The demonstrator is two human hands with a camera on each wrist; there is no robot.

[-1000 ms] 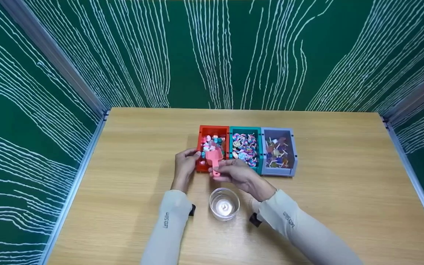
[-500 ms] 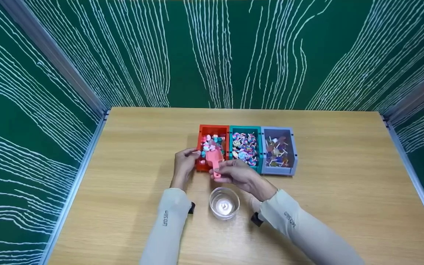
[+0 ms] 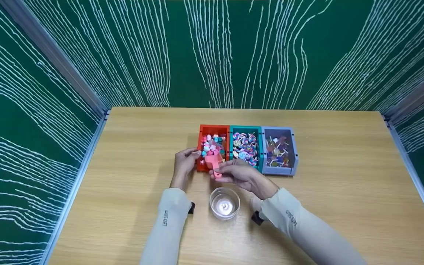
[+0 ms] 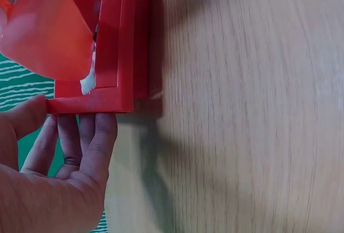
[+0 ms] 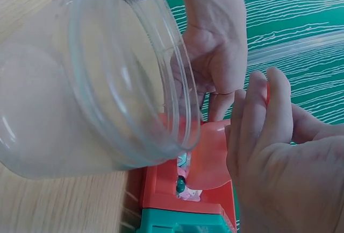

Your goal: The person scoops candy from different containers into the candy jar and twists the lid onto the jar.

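Observation:
My right hand (image 3: 239, 173) pinches the handle of a small pink scoop (image 3: 213, 161) over the front part of a red bin (image 3: 215, 129). Small pink, white and teal pieces (image 3: 209, 140) lie in that bin behind the scoop. At the bin's left side, my left hand (image 3: 185, 163) grips the wall. In the left wrist view, its thumb is at the rim and its fingers (image 4: 97, 147) lie against the outside of the wall. The scoop's translucent bowl (image 4: 48, 34) covers much of the bin's inside there. A clear round jar (image 3: 225, 217) stands between my forearms.
A teal bin (image 3: 246, 129) of swirled lollipop-like pieces adjoins the red bin. To its right is a grey-blue bin (image 3: 277, 172) with small sticked pieces. All stand on a wooden table (image 3: 142, 147) enclosed by green panels (image 3: 179, 55) with white lines.
The scoop has come slightly toward me and its bowl has tilted, with the right hand still pinching it. My left hand stays at the red bin's side.

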